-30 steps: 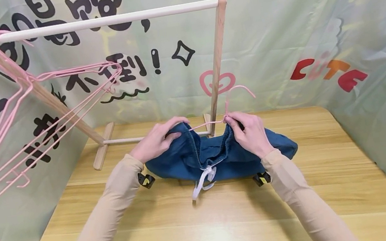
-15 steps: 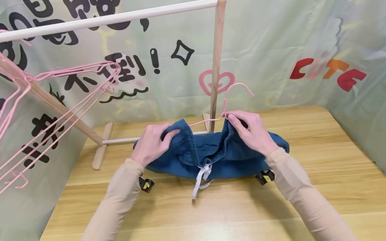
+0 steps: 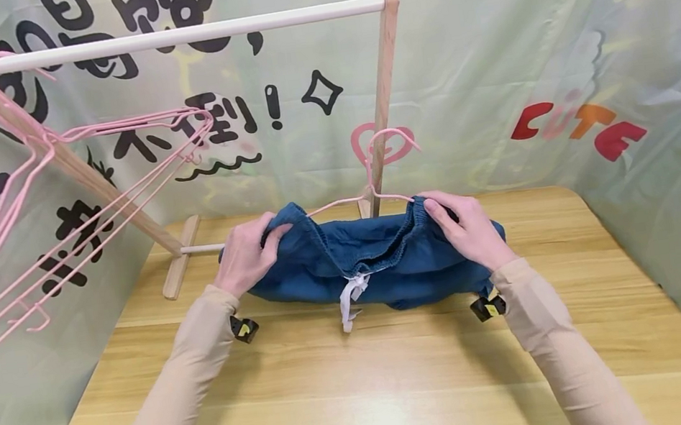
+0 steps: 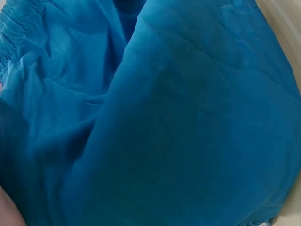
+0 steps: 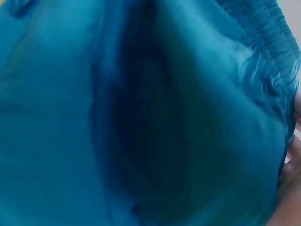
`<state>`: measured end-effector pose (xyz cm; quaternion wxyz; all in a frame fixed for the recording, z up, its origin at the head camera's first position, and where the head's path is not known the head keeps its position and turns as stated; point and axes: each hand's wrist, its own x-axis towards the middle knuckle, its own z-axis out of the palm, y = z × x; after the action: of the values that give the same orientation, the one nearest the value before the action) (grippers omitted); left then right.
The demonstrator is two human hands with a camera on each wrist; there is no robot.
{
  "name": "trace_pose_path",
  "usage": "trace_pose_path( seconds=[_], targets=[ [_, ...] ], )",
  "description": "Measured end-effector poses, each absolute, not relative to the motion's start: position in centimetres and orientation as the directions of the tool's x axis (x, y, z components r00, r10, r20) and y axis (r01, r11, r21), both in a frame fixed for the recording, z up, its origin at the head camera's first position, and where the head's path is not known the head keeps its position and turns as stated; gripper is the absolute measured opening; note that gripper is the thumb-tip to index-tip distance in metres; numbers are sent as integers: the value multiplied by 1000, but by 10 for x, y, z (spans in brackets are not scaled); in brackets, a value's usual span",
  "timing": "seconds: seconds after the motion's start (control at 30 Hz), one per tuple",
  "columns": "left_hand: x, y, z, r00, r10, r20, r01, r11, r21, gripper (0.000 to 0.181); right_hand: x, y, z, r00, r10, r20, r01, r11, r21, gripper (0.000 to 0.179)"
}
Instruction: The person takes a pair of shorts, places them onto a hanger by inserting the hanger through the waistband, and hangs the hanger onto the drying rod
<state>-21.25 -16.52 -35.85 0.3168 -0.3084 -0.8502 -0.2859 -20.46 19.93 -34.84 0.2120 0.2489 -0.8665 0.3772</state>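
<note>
A pair of blue drawstring pants (image 3: 297, 273) with a gathered elastic waistband hangs bunched between the two hands, close over the table. Its white drawstring (image 3: 356, 286) is tied at the front. On the left, the left hand (image 3: 248, 253) pinches the waistband between thumb and fingers. The right hand (image 3: 463, 224) holds the opposite side of the waistband the same way. A pink hanger (image 3: 368, 172) stands up at the back of the waist opening, hook upward; its shoulders run in behind the waistband and are hidden there. Blue cloth (image 4: 188, 117) fills both wrist views.
A wooden rack with a white rail (image 3: 178, 36) stands behind the hands. Several pink hangers (image 3: 46, 141) hang at its left end. Under the forearms lies the wooden table (image 3: 366, 397). A printed cloth backdrop (image 3: 473, 41) surrounds it.
Both hands have moved apart, stretching the waistband wider. The right hand has left the hanger's neck for the waistband farther right. The hanger's hook has shifted left and up.
</note>
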Motion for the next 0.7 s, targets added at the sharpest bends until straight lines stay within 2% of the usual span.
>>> trace_pose_path(
  seconds=[0.3,0.5,0.7],
  targets=[
    [-212,-174,-355,-580,291,761,701,654,285,6,-206,221,-354,-765,-320,559,-618,611,-495,19],
    [-210,-178,-349,-562,257,786,683,680,266,8,-207,235,-362,-720,-277,637,-658,566,-498,15],
    [-210,-181,-347,-544,232,806,654,719,235,9,-209,241,-366,-636,-272,722,-723,537,-434,15]
  ],
)
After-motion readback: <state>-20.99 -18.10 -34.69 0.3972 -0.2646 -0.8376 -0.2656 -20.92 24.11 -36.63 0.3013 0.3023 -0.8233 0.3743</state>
